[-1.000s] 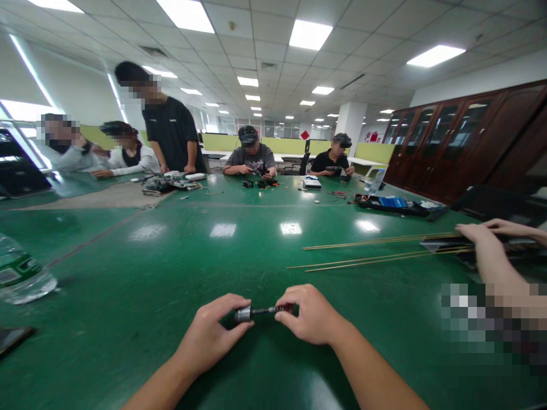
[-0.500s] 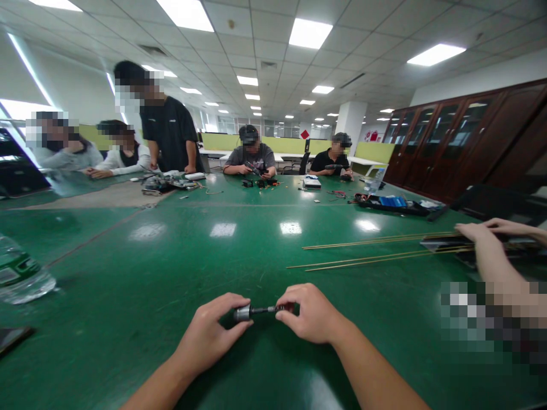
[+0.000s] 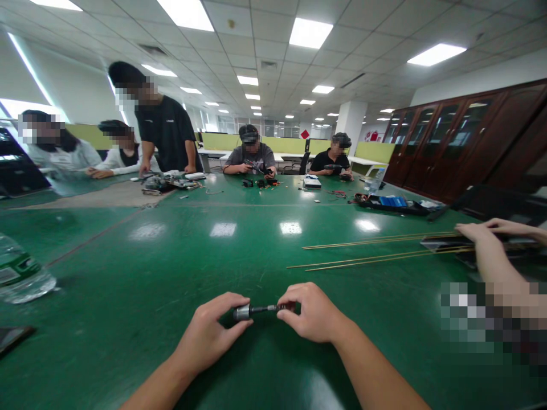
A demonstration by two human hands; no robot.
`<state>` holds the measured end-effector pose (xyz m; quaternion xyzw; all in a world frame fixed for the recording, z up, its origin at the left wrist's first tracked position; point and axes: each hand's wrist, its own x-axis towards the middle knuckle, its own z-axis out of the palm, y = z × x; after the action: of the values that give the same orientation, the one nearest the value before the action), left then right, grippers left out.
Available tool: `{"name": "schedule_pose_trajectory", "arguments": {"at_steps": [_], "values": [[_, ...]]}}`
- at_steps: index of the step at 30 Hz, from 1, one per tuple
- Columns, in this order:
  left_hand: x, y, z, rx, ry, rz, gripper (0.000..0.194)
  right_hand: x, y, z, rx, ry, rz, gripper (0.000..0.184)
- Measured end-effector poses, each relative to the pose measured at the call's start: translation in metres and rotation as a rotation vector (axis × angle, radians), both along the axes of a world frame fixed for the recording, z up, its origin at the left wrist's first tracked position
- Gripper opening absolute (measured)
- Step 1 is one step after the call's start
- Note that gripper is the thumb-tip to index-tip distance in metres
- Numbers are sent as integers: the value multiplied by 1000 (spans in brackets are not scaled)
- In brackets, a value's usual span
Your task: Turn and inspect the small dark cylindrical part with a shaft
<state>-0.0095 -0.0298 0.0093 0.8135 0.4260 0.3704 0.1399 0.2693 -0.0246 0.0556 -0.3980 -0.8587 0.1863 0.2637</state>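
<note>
A small silver cylinder with a dark thin shaft [image 3: 261, 310] lies level between my hands, low over the green table [image 3: 239, 250]. My left hand [image 3: 213, 327] is closed round its thick silver end, with thumb and forefinger on either side. At the other end, my right hand [image 3: 310, 313] pinches a dark, ribbed, reddish part, partly hidden by the fingers. What kind of tool or part this is, I cannot tell.
A water bottle [image 3: 23, 270] and a dark flat object [image 3: 15, 340] lie at left. Long thin brass-coloured rods [image 3: 367, 259] reach in from the right, beside another person's hand [image 3: 482, 236]. Farther back are a dark tray [image 3: 391, 204], dismantled parts [image 3: 164, 182] and several people.
My hands and the held piece stay almost still; my right hand shifts very slightly right. Across the table, the standing person leans a little to the left.
</note>
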Motion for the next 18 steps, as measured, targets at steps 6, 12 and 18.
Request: {"name": "schedule_pose_trajectory", "arguments": {"at_steps": [6, 12, 18], "values": [[1, -1, 4, 7, 5, 13, 31, 1, -1, 1, -42, -27, 34, 13], [-10, 10, 17, -79, -68, 203, 43, 4, -1, 0, -98, -63, 69, 15], [-89, 2, 19, -187, -208, 297, 43, 2, -2, -1, -105, -62, 63, 16]]}}
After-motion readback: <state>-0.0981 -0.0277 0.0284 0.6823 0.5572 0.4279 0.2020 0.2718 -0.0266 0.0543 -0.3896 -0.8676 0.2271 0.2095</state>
